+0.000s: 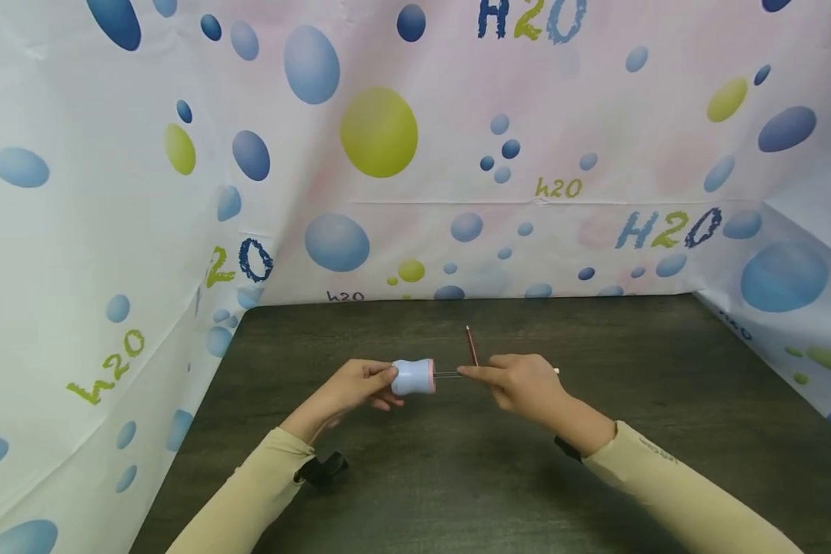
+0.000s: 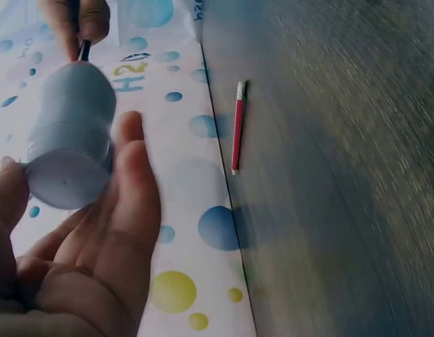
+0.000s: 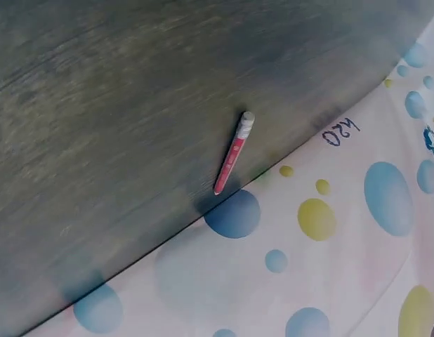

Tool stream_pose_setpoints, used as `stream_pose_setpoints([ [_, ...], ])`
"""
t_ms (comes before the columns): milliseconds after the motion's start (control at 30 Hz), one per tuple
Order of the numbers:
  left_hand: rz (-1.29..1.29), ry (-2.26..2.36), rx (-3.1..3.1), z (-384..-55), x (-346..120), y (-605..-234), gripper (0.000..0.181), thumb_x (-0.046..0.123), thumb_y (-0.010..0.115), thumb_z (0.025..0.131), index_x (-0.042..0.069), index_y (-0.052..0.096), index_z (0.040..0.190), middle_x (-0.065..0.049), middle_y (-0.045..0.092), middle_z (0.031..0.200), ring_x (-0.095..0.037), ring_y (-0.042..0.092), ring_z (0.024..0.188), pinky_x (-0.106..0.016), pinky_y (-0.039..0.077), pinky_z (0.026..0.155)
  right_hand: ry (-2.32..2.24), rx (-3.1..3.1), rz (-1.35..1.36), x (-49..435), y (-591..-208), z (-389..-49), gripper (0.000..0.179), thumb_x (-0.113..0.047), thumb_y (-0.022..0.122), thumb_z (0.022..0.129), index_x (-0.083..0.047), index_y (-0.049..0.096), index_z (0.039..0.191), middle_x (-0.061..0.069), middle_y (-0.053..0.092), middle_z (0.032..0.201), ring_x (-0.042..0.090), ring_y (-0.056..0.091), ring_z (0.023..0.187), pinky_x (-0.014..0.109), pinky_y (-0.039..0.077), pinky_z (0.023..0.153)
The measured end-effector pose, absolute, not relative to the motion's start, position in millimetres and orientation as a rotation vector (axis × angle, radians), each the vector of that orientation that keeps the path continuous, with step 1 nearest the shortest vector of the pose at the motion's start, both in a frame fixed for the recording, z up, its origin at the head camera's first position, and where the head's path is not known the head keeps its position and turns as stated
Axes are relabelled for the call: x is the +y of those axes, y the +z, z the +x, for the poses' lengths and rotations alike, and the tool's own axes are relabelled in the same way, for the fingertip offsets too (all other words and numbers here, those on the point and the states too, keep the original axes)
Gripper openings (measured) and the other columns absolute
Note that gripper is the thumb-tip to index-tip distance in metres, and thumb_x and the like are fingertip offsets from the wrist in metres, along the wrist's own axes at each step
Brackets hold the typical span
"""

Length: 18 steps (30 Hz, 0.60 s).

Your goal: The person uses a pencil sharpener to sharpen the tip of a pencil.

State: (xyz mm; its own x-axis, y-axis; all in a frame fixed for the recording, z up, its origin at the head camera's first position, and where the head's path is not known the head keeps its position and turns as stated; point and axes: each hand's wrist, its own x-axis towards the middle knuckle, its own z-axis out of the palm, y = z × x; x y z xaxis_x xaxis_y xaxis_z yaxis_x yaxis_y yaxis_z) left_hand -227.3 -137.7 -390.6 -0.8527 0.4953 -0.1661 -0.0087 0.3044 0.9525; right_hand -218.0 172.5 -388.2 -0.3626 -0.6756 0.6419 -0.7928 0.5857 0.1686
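Between the thumb and fingers of my left hand (image 1: pixel 360 382) is a light blue pencil sharpener (image 1: pixel 412 377) with a pink rim, held sideways over the table. Its rounded base faces the camera in the left wrist view, where the sharpener (image 2: pixel 75 133) points away. My right hand (image 1: pixel 526 385) grips a slim dark pencil (image 1: pixel 447 375), its front end in the sharpener's pink-rimmed end and its pale tail poking out behind the hand. The pencil's tip is hidden inside. The right wrist view looks past the hand at the table.
A red pencil (image 3: pixel 232 158) with a white end lies on the dark wooden table (image 1: pixel 415 477), just beyond my right hand. White sheeting (image 1: pixel 457 138) printed with blue and green dots borders the table at the back and both sides.
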Motion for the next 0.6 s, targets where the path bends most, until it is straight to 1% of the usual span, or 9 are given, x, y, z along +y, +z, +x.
stream_pose_setpoints([
  [100,0.512,1.585,2.215,-226,-135,-390,0.068,0.033,0.059,0.104,-0.018,0.043,0.145,-0.038,0.06,0.134,-0.037,0.073,0.109,-0.038,0.064,0.09,0.268,-2.198,1.136,173,-385,-217,0.051,0.012,0.068,0.071,-0.019,0.082,0.11,-0.004,0.041,0.055,0.001,0.006,0.063,0.016,0.003,0.06],
  [167,0.554,1.582,2.286,-225,-135,-389,0.061,0.025,0.062,0.103,-0.016,0.046,0.145,-0.037,0.059,0.137,-0.042,0.069,0.116,-0.04,0.064,0.092,0.349,-2.313,1.125,173,-381,-217,0.045,0.01,0.069,0.078,-0.018,0.082,0.111,-0.004,0.05,0.056,-0.002,0.008,0.06,0.015,0.005,0.056],
  [267,0.624,1.583,2.357,-221,-134,-388,0.052,0.013,0.066,0.1,-0.013,0.051,0.143,-0.036,0.059,0.139,-0.045,0.066,0.123,-0.036,0.063,0.093,0.592,-2.567,1.111,175,-372,-218,0.032,0.0,0.07,0.09,-0.016,0.08,0.116,-0.001,0.069,0.066,-0.005,0.013,0.051,0.014,0.011,0.05],
  [300,0.65,1.583,2.384,-220,-133,-388,0.051,0.01,0.068,0.099,-0.012,0.053,0.142,-0.035,0.06,0.137,-0.045,0.066,0.122,-0.034,0.063,0.092,0.705,-2.659,1.103,176,-370,-219,0.029,-0.004,0.07,0.093,-0.014,0.079,0.118,0.001,0.075,0.072,-0.005,0.015,0.049,0.014,0.014,0.048],
  [367,0.723,1.58,2.441,-217,-133,-389,0.05,0.005,0.071,0.095,-0.011,0.056,0.14,-0.035,0.063,0.134,-0.044,0.068,0.119,-0.032,0.064,0.091,0.935,-2.803,1.093,178,-366,-223,0.027,-0.009,0.067,0.097,-0.009,0.076,0.122,0.005,0.079,0.082,-0.004,0.017,0.045,0.015,0.018,0.045],
  [400,0.767,1.563,2.487,-216,-132,-389,0.05,0.005,0.073,0.093,-0.01,0.058,0.139,-0.033,0.065,0.131,-0.042,0.07,0.117,-0.032,0.064,0.089,1.038,-2.856,1.095,179,-365,-226,0.027,-0.009,0.065,0.099,-0.005,0.075,0.123,0.006,0.078,0.08,-0.003,0.017,0.044,0.016,0.02,0.045],
  [500,0.935,1.409,2.679,-213,-132,-391,0.051,0.008,0.08,0.087,-0.003,0.065,0.134,-0.025,0.072,0.123,-0.036,0.075,0.108,-0.037,0.064,0.088,1.334,-2.974,1.119,183,-364,-235,0.029,-0.008,0.06,0.102,0.005,0.071,0.125,0.001,0.063,0.063,0.0,0.02,0.045,0.019,0.025,0.046],
  [567,1.026,1.295,2.774,-211,-132,-393,0.051,0.013,0.083,0.084,0.001,0.067,0.131,-0.02,0.075,0.121,-0.033,0.076,0.107,-0.041,0.064,0.089,1.448,-3.02,1.133,184,-365,-240,0.03,-0.008,0.058,0.102,0.009,0.069,0.125,-0.006,0.046,0.055,0.001,0.022,0.046,0.02,0.027,0.048],
  [600,1.047,1.264,2.792,-211,-132,-393,0.05,0.016,0.084,0.084,0.004,0.068,0.13,-0.018,0.075,0.121,-0.032,0.075,0.107,-0.043,0.063,0.091,1.485,-3.035,1.132,185,-366,-241,0.03,-0.007,0.058,0.102,0.01,0.068,0.125,-0.007,0.04,0.055,0.001,0.023,0.047,0.02,0.028,0.049],
])
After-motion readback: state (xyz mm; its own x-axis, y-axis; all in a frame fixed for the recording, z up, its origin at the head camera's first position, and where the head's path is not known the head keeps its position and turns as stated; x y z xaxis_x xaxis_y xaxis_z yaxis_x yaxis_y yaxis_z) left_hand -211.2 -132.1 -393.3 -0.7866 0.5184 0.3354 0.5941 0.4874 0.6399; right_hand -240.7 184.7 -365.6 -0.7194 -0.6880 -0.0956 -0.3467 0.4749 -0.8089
